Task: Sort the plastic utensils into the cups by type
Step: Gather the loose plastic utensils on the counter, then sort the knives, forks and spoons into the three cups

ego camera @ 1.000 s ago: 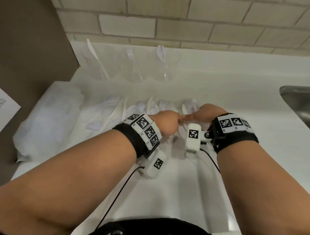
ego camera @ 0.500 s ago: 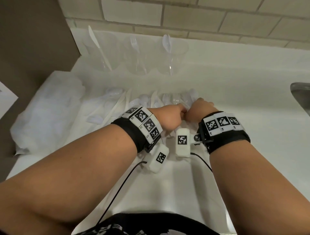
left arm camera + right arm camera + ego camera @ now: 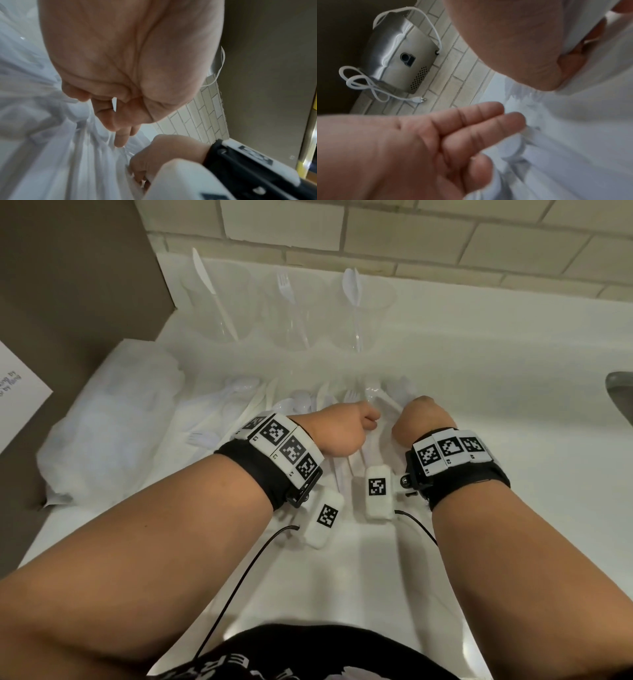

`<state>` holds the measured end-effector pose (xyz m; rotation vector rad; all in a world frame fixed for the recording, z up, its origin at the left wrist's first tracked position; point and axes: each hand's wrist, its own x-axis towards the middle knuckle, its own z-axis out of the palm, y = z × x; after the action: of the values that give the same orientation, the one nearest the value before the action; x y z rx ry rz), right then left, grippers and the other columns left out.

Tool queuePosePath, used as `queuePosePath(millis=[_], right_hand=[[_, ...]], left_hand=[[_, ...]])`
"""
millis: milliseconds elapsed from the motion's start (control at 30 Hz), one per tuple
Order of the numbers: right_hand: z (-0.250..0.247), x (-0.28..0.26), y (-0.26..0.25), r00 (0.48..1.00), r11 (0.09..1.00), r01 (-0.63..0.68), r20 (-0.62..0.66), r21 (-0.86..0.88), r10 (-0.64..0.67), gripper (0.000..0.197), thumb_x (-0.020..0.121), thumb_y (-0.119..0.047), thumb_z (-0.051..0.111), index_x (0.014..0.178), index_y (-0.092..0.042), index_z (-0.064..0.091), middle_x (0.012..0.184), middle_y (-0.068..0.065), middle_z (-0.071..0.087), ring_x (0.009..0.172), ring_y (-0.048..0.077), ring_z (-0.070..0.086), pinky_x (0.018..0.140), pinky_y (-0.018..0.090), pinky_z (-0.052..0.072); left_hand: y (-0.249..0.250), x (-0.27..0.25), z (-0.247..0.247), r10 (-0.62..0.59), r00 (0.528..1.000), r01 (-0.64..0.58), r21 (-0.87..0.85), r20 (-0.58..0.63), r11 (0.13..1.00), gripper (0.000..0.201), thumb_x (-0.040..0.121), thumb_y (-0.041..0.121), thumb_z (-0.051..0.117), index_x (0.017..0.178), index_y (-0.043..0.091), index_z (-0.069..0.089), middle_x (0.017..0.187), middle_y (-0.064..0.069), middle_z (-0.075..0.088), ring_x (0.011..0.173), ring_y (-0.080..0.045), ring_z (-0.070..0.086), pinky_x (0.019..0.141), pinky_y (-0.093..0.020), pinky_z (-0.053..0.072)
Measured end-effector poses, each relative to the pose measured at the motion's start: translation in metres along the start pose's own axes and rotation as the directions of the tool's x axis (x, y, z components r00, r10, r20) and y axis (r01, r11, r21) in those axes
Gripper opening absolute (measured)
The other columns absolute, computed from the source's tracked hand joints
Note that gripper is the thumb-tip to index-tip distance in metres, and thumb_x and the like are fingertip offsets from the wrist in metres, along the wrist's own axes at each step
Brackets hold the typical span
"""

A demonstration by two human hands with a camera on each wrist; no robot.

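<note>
A pale brick wall (image 3: 342,231) is running behind the white bench (image 3: 479,392). A crumpled clear plastic bag (image 3: 113,419) is lying at the bench's left end beside a brown panel (image 3: 68,268), with a printed sheet of paper (image 3: 20,392) showing at the far left. A metal sink edge (image 3: 621,395) is peeking in on the right. A steel dispenser (image 3: 393,56) is hanging on the bricks, its white cord (image 3: 368,83) dangling loose.
</note>
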<state>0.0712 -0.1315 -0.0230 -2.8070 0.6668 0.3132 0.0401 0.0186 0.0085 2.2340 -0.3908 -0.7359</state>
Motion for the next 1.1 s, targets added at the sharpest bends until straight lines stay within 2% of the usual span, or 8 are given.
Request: queuePosePath(millis=[200, 300, 367, 433, 533, 600, 800, 1100], right_hand=[[-0.014, -0.004, 0.007, 0.998, 0.995, 0.047, 0.024, 0.093, -0.05, 0.037, 0.092, -0.005, 0.043, 0.127, 0.006, 0.037, 0.122, 0.021, 0.057, 0.111, 0.038, 0.058, 0.084, 0.04, 0.046], [-0.033, -0.008, 0.012, 0.995, 0.936, 0.089, -0.067, 0.341, -0.07, 0.036, 0.09, -0.006, 0.045, 0.125, 0.003, 0.04, 0.113, 0.017, 0.058, 0.097, 0.033, 0.061, 0.075, 0.036, 0.045], [-0.045, -0.017, 0.005, 0.986, 0.734, 0.158, -0.066, 0.661, -0.153, 0.024, 0.086, -0.005, 0.05, 0.109, -0.005, 0.047, 0.091, 0.012, 0.057, 0.067, 0.025, 0.058, 0.059, 0.034, 0.045], [-0.055, -0.029, -0.01, 0.966, 0.353, 0.149, -0.061, 0.924, -0.25, 0.018, 0.082, 0.002, 0.053, 0.095, -0.007, 0.044, 0.077, 0.009, 0.05, 0.05, 0.019, 0.049, 0.049, 0.03, 0.042], [-0.065, -0.045, -0.036, 0.919, -0.054, 0.127, -0.138, 0.99, -0.369, 0.024, 0.079, 0.008, 0.052, 0.095, -0.007, 0.043, 0.072, 0.01, 0.049, 0.048, 0.018, 0.046, 0.048, 0.029, 0.04], [-0.068, -0.054, -0.052, 0.875, -0.16, 0.16, -0.215, 0.974, -0.434, 0.024, 0.078, 0.006, 0.053, 0.095, -0.009, 0.045, 0.072, 0.01, 0.052, 0.051, 0.019, 0.048, 0.051, 0.03, 0.042], [-0.053, -0.07, -0.088, 0.783, -0.172, 0.32, -0.362, 0.932, -0.506, 0.04, 0.075, 0.0, 0.066, 0.108, -0.011, 0.046, 0.085, 0.011, 0.056, 0.065, 0.025, 0.058, 0.065, 0.037, 0.052], [-0.039, -0.076, -0.1, 0.788, -0.152, 0.355, -0.383, 0.923, -0.482, 0.018, 0.071, 0.007, 0.07, 0.076, -0.007, 0.06, 0.066, 0.006, 0.062, 0.061, 0.023, 0.059, 0.065, 0.035, 0.053]], left_hand=[[-0.006, 0.007, 0.003, 0.006, 0.999, -0.013, 0.151, 0.048, 0.988, 0.057, 0.09, -0.006, 0.033, 0.145, 0.01, 0.032, 0.136, -0.002, 0.051, 0.124, -0.017, 0.049, 0.084, -0.014, 0.039], [-0.009, 0.007, 0.003, 0.015, 0.999, -0.012, 0.079, -0.039, 0.997, 0.05, 0.094, -0.001, 0.036, 0.143, 0.011, 0.038, 0.139, -0.004, 0.05, 0.127, -0.018, 0.047, 0.098, -0.021, 0.038], [-0.009, 0.005, 0.002, 0.015, 0.979, -0.044, -0.138, -0.205, 0.99, 0.039, 0.098, 0.013, 0.04, 0.137, 0.014, 0.047, 0.14, -0.007, 0.051, 0.126, -0.021, 0.049, 0.106, -0.031, 0.039], [-0.009, -0.002, -0.001, -0.064, 0.959, -0.091, -0.514, -0.275, 0.853, 0.039, 0.1, 0.034, 0.039, 0.13, 0.012, 0.052, 0.133, -0.01, 0.055, 0.118, -0.023, 0.054, 0.103, -0.04, 0.043], [-0.011, -0.014, -0.008, -0.142, 0.986, -0.018, -0.912, -0.083, 0.411, 0.063, 0.095, 0.057, 0.032, 0.13, 0.008, 0.05, 0.121, -0.012, 0.056, 0.108, -0.026, 0.055, 0.1, -0.043, 0.045], [-0.018, -0.023, -0.014, -0.107, 0.994, 0.063, -0.954, 0.033, 0.293, 0.074, 0.093, 0.064, 0.027, 0.13, 0.005, 0.05, 0.116, -0.016, 0.054, 0.105, -0.031, 0.053, 0.102, -0.048, 0.043], [-0.031, -0.04, -0.038, -0.046, 0.999, 0.006, -0.998, 0.009, -0.068, 0.061, 0.101, 0.042, 0.028, 0.133, -0.007, 0.044, 0.134, -0.027, 0.052, 0.124, -0.037, 0.051, 0.101, -0.05, 0.044], [-0.042, -0.046, -0.043, -0.103, 0.995, -0.007, -0.997, 0.0, -0.072, 0.056, 0.102, 0.037, 0.029, 0.131, -0.009, 0.045, 0.127, -0.031, 0.055, 0.119, -0.042, 0.053, 0.099, -0.051, 0.046]])
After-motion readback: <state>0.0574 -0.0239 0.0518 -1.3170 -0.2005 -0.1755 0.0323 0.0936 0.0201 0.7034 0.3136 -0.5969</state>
